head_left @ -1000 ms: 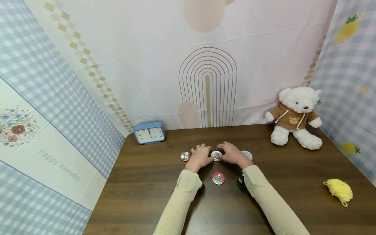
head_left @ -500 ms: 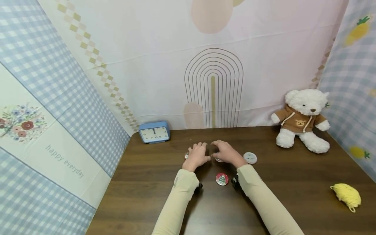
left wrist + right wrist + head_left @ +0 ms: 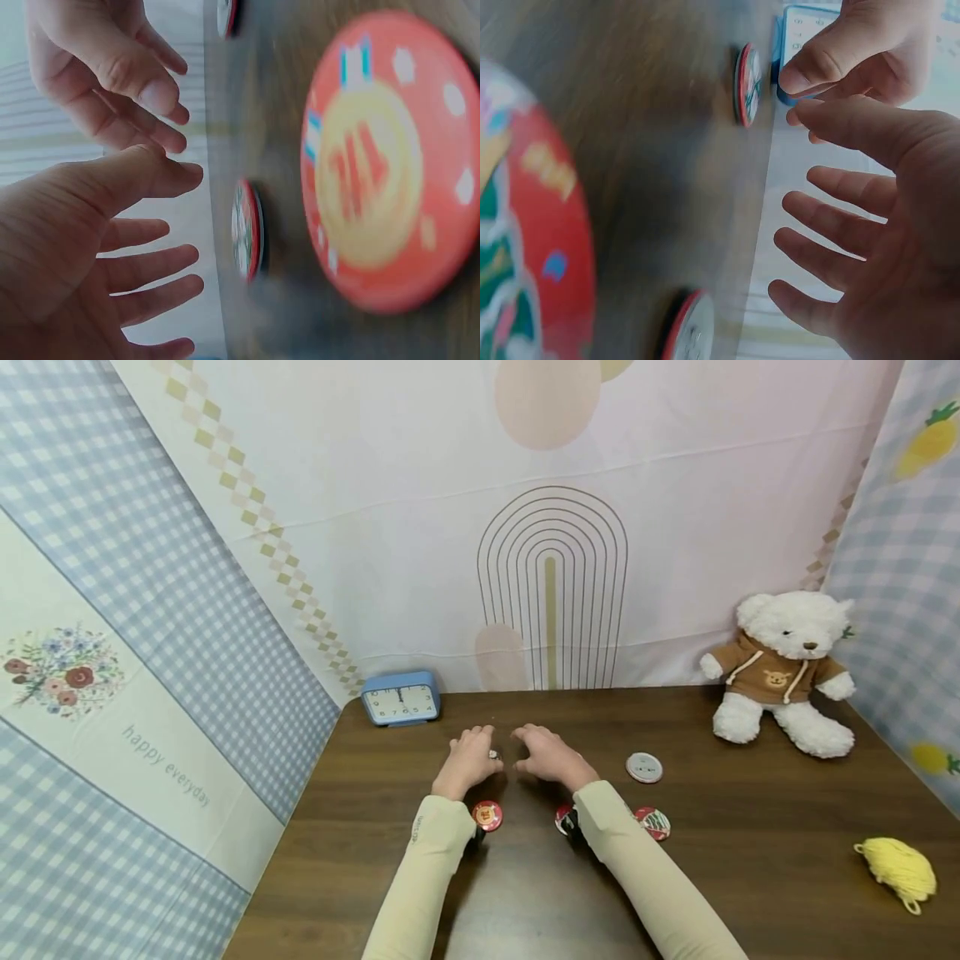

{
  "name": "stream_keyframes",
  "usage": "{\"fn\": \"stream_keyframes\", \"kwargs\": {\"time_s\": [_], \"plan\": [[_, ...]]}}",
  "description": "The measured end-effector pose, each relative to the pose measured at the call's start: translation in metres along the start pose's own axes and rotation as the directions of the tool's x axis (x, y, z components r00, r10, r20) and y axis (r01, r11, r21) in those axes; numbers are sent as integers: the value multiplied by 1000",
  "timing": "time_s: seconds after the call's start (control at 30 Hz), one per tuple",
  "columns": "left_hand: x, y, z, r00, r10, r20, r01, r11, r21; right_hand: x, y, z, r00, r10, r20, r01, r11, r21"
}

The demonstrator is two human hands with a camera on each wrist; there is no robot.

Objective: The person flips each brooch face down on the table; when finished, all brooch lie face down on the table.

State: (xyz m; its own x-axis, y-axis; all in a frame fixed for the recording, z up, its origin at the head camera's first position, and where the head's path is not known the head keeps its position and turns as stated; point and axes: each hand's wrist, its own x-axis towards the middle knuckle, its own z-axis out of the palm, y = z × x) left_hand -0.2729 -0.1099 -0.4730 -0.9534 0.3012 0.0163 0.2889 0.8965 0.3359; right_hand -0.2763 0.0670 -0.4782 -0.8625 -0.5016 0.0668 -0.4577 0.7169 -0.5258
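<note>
My left hand [image 3: 468,762] and right hand [image 3: 551,756] hover low over the table, fingers loosely spread and thumbs facing each other. Both wrist views show nothing held in them. A round pin badge [image 3: 493,755] is mostly covered by the left hand; the left wrist view shows this badge [image 3: 245,229] with a red rim. By the left cuff lies a red badge with a gold centre [image 3: 487,815]. Another red badge [image 3: 562,820] is partly hidden by the right wrist camera. Beyond the right sleeve are a tree-patterned badge [image 3: 654,823] and a white badge with its back up [image 3: 644,767].
A blue clock [image 3: 401,698] stands at the back left of the brown table [image 3: 337,860]. At the back right sits a white teddy bear [image 3: 780,672] in a brown hoodie. Yellow yarn [image 3: 897,870] lies at the right. A patterned cloth [image 3: 420,568] hangs behind.
Both hands have shifted left; the right has left the white badge it touched between them. A gold-centred badge and a tree badge now show beside the sleeves. The view has turned slightly left.
</note>
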Motion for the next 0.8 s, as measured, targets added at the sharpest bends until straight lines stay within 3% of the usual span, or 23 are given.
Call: {"fn": "stream_keyframes", "kwargs": {"time_s": [0.2, 0.43, 0.8], "plan": [[-6, -19, -6, 1000, 19, -2, -19, 1000, 0, 10, -12, 8, 1000, -6, 16, 6, 999, -52], [-12, -37, -14, 1000, 13, 11, -13, 1000, -9, 17, -20, 12, 999, -20, 34, 21, 999, -42], [-21, -53, -11, 999, 14, 29, -13, 1000, -6, 28, -34, 23, 998, 9, 58, -2, 992, -130]]}}
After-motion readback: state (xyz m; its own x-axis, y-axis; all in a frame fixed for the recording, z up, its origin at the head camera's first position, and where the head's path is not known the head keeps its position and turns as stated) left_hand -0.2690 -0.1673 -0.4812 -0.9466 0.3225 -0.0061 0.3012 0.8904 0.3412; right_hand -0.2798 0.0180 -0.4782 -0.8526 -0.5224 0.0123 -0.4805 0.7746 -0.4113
